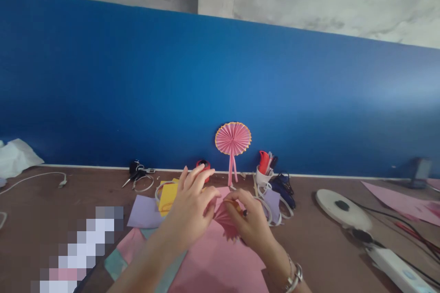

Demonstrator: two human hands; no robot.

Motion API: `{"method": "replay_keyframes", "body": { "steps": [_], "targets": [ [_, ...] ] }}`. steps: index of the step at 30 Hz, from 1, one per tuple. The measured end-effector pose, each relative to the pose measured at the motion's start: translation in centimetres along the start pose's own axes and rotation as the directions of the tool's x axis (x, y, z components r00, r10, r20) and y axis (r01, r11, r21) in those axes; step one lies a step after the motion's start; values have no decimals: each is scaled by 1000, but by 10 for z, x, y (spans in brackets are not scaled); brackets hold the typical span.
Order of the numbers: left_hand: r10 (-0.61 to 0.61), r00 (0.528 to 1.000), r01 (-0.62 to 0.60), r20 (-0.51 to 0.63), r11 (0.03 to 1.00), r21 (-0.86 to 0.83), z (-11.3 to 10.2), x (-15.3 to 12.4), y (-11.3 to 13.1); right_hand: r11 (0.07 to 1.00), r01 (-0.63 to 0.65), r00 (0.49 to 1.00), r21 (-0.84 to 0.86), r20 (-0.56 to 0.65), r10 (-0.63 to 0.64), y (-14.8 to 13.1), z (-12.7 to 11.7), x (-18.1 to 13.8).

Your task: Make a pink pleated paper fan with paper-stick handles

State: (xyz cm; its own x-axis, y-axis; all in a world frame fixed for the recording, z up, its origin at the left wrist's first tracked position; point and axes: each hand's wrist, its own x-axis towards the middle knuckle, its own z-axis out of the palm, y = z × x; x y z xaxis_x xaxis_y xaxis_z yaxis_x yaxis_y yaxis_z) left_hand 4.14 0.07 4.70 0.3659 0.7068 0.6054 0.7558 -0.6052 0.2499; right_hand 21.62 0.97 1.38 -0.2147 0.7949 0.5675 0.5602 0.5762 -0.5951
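Note:
A pleated piece of pink paper [227, 225] with a zigzag edge is fanned out low over the table. My right hand [252, 219] pinches it at its upper right side, and something small and orange shows by the fingers. On its other side is my left hand [193, 201], fingers spread, thumb and forefinger close to the paper; contact there is hard to make out. Beneath both hands lies a flat pink sheet [215, 261]. Against the blue partition stands a round pink paper fan [233, 139] with a yellow edge and two pink strips as its handle.
Purple paper [146, 213], yellow paper [168, 197] and a red tape roll [203, 164] lie around my left hand. A white cup [263, 176] holds pens and something red. Keys [139, 173] are at the back left; a white round charger [343, 210] and a power strip [398, 268] lie right.

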Motion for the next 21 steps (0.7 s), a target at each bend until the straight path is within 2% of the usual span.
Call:
{"method": "replay_keyframes", "body": {
  "steps": [4, 12, 17, 21],
  "targets": [
    [2, 1000, -2, 20, 1000, -12, 2, 0, -3, 1000, 16, 1000, 5, 7, -16, 0, 0, 0],
    [-49, 992, 74, 116, 973, -220, 0, 0, -6, 999, 12, 1000, -36, -11, -12, 1, 2, 0],
    [-79, 985, 116, 155, 963, -242, 7, 1, -8, 999, 23, 1000, -43, -8, -24, -2, 3, 1],
    [-100, 984, 131, 144, 966, -224, 11, 3, -6, 999, 21, 1000, -44, 1, -21, -1, 3, 1]
  ]
}}
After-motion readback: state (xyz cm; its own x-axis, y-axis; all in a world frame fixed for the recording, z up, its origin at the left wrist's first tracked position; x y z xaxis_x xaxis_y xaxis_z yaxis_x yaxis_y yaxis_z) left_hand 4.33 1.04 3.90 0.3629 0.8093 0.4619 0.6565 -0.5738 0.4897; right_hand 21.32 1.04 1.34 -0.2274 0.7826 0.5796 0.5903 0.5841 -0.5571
